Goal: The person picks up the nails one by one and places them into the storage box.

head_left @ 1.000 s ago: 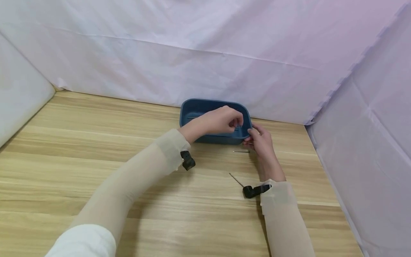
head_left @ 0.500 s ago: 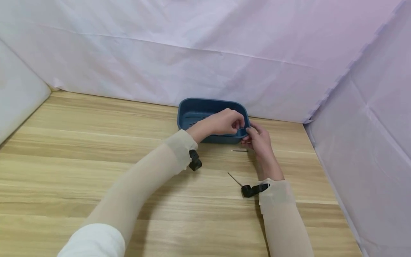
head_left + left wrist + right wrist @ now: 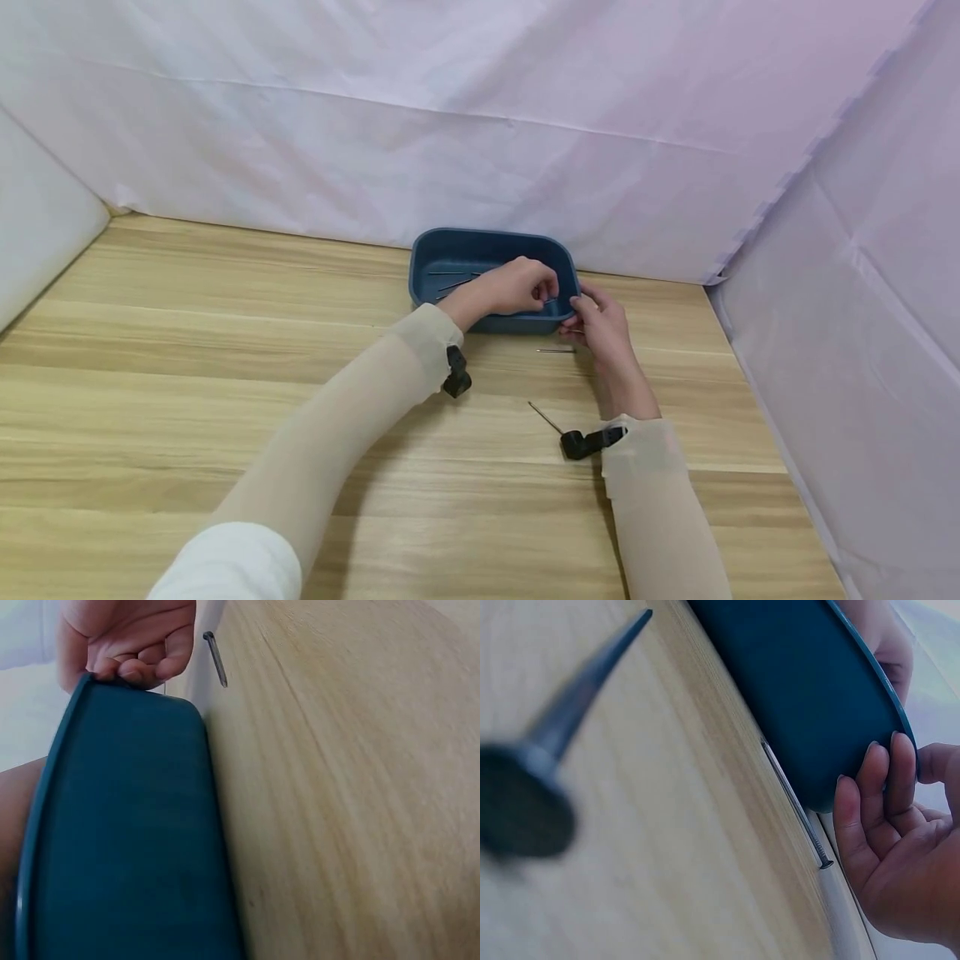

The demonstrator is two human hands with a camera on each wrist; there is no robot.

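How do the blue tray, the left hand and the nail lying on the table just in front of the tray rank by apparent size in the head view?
1. blue tray
2. left hand
3. nail

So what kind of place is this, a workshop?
Probably a small recording booth, not a real workshop: pale sheets hang around a wooden table, with only a blue plastic tub and loose nails on it.

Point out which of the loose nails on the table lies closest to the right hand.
The nail lying flat just in front of the blue tray, beside the right hand. The other nail lies nearer the person, by the right wrist camera.
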